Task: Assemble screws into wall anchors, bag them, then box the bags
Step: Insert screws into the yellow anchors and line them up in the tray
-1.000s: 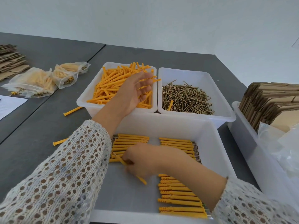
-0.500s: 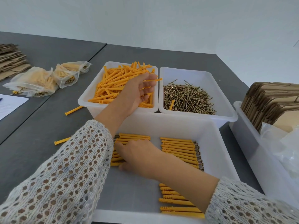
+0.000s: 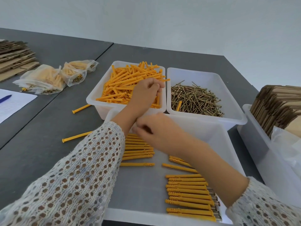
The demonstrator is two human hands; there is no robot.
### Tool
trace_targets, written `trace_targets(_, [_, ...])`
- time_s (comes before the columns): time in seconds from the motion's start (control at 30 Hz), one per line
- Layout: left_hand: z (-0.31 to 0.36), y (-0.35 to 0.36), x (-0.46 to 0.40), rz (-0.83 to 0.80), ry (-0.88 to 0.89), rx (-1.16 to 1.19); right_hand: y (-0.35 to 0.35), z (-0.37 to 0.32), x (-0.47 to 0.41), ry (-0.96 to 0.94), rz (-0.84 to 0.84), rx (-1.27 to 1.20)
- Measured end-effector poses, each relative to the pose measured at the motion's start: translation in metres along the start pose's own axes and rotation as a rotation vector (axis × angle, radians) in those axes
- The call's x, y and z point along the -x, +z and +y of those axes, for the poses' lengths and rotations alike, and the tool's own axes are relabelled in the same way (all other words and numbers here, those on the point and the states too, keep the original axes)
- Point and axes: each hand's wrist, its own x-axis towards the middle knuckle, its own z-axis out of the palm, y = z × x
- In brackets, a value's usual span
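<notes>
A white bin (image 3: 97, 97) at the back holds a heap of loose orange anchors (image 3: 123, 82). My left hand (image 3: 145, 95) reaches into it, fingers curled round a few anchors. To its right, a second white bin (image 3: 236, 118) holds brass screws (image 3: 195, 98). The near white tray (image 3: 203, 126) holds rows of anchors with screws in them, one row on the left (image 3: 138, 149) and one on the right (image 3: 187, 193). My right hand (image 3: 156, 129) hovers blurred over the tray's far end, fingers loosely curled, nothing seen in it.
Filled plastic bags (image 3: 45, 79) lie at the left. Behind them are flat cardboard pieces (image 3: 14, 57), and nearer is a sheet of paper with a pen (image 3: 13, 101). Two stray anchors (image 3: 78, 136) lie on the grey table. A bin of folded boxes (image 3: 276, 103) stands at the right.
My right hand has left an anchor in the left row and lifted toward the tray's far end. My left hand's fingers have curled round anchors in the bin.
</notes>
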Motion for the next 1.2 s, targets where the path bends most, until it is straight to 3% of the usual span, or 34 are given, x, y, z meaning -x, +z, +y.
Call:
trace_targets(0.13, [0.001,0.003,0.0,0.051,0.018,-0.008,-0.017,0.024,0.002,0.091,0.308,0.052])
trace_targets(0.27, [-0.001,0.001,0.006,0.03,0.13,-0.276,-0.029,0.063,0.001,0.349,0.454,0.257])
trace_targets(0.4, [-0.007,0.008,0.014,-0.087,0.254,-0.71,-0.033,0.096,0.007,0.649,0.355,0.35])
trace_targets(0.5, [-0.007,0.01,0.017,-0.097,0.282,-0.786,-0.037,0.108,0.01,0.781,0.185,0.376])
trace_targets(0.63, [-0.008,0.009,0.016,-0.122,0.257,-0.806,-0.039,0.112,0.008,0.826,0.044,0.38])
trace_targets(0.73, [-0.009,0.012,0.016,-0.048,0.254,-0.897,-0.04,0.111,0.005,0.852,-0.004,0.362])
trace_targets(0.97, [-0.011,0.011,0.02,0.055,0.097,-1.016,-0.048,0.113,0.0,0.9,-0.073,0.327])
trace_targets(1.2, [-0.006,0.009,0.019,-0.018,-0.069,-1.07,-0.051,0.114,-0.005,0.981,-0.061,0.244])
